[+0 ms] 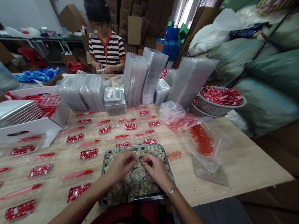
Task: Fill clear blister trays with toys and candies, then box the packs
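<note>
My left hand (120, 166) and my right hand (157, 171) sit side by side, fingers down, in a pile of small wrapped green-and-tan sachets (137, 182). The sachets fill a metal tray (133, 147) on the light wooden table (241, 167). My fingertips hide whatever lies directly beneath them, so I cannot tell if either hand grips a sachet. To the left of the tray, clear plastic packs (88, 154) lie in rows, holding red packets and red spoons. To the right lies a clear bag of orange-red pieces (202, 141).
Across the table, a person in a striped shirt (107, 51) handles a small item. Tall stacks of clear plastic trays (134, 79) stand along the far side. A white box (23, 127) sits at left, a basket of red packets (213, 106) at right, beside large green sacks (270, 100).
</note>
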The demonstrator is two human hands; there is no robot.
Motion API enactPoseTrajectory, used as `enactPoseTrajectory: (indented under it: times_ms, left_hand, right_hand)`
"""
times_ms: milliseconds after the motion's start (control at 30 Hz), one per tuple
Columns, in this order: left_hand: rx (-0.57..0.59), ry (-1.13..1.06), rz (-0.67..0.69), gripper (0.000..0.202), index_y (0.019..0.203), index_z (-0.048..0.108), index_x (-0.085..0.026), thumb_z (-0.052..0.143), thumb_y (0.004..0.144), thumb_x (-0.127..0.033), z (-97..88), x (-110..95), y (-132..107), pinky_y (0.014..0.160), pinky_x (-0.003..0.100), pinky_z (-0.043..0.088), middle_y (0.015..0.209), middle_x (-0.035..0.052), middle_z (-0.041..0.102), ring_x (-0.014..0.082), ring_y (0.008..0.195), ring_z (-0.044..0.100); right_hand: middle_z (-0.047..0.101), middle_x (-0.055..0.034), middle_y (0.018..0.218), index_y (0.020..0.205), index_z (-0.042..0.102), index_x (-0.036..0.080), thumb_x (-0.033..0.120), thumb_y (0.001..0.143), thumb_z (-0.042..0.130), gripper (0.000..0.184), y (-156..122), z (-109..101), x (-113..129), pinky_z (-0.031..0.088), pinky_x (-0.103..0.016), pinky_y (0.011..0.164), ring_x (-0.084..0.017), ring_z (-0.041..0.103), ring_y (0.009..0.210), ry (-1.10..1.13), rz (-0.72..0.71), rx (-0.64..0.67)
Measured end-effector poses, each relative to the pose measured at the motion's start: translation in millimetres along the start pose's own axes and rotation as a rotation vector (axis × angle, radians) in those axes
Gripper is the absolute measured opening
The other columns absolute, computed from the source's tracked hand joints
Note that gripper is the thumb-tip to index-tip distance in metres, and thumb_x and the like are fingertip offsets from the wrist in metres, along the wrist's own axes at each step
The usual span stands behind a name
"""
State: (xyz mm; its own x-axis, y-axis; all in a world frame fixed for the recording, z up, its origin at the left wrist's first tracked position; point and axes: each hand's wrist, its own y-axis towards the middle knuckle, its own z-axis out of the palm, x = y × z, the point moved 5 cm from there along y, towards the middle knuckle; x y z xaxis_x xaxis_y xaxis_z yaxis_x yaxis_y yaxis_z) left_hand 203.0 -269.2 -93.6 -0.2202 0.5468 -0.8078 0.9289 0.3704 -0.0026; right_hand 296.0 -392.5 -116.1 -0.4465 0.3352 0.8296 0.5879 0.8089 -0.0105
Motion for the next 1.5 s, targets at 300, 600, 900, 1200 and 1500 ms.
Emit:
enactPoseTrajectory:
  times_ms: [300, 600, 900, 1200, 1500]
  left_hand:
    - [-0.134, -0.537, -0.270, 0.017, 0.063, 0.062, -0.016, 0.066, 0.065, -0.033, 3.0, -1.7, -21.6, 0.055, 0.022, 0.042, 0.058, -0.0009, 0.060, 0.0113, 0.056, 0.054]
    - [-0.067, -0.737, -0.395, 0.022, 0.067, 0.065, -0.016, 0.071, 0.061, -0.036, 8.8, -4.1, -27.7, 0.060, 0.023, 0.044, 0.062, -0.0006, 0.061, 0.0121, 0.061, 0.055]
    - [0.120, -1.151, -0.664, 0.036, 0.069, 0.062, -0.014, 0.084, 0.049, -0.034, 30.4, -7.7, -47.3, 0.059, 0.021, 0.047, 0.064, -0.0037, 0.058, 0.0079, 0.057, 0.055]
    - [-0.002, -0.948, -0.496, 0.042, 0.082, 0.060, -0.018, 0.079, 0.055, -0.044, 17.2, -15.4, -38.9, 0.064, 0.024, 0.048, 0.064, -0.0030, 0.063, 0.0119, 0.062, 0.059]
    - [0.105, -0.644, -0.282, 0.027, 0.083, 0.069, -0.017, 0.064, 0.071, -0.041, 18.2, -23.3, -41.5, 0.066, 0.025, 0.046, 0.077, 0.0025, 0.067, 0.0145, 0.071, 0.059]
  right_hand:
    - [0.060, 0.0011, 0.069, 0.077, 0.058, 0.018, 0.034, 0.080, 0.057, 0.016, -16.7, -5.2, 9.6, 0.043, -0.022, 0.057, -0.012, 0.054, 0.062, 0.458, 0.110, 0.065]
    - [0.061, -0.0033, 0.081, 0.089, 0.062, 0.020, 0.021, 0.088, 0.048, 0.013, -25.4, 0.8, 40.0, 0.045, -0.026, 0.067, -0.015, 0.057, 0.076, 0.065, -0.229, -0.103]
    - [0.064, -0.0045, 0.087, 0.093, 0.056, 0.020, 0.012, 0.089, 0.044, 0.014, -56.9, -3.5, 56.5, 0.047, -0.027, 0.070, -0.015, 0.059, 0.081, -0.151, -0.535, -0.073]
    - [0.063, -0.0018, 0.083, 0.086, 0.058, 0.021, 0.021, 0.089, 0.052, 0.007, -50.2, -35.8, 36.7, 0.049, -0.024, 0.068, -0.013, 0.060, 0.077, 0.221, -0.283, -0.188]
    - [0.058, -0.0012, 0.082, 0.085, 0.060, 0.020, 0.020, 0.090, 0.048, 0.013, -39.5, -15.4, 48.9, 0.043, -0.024, 0.070, -0.013, 0.055, 0.077, -0.029, -0.323, 0.113]
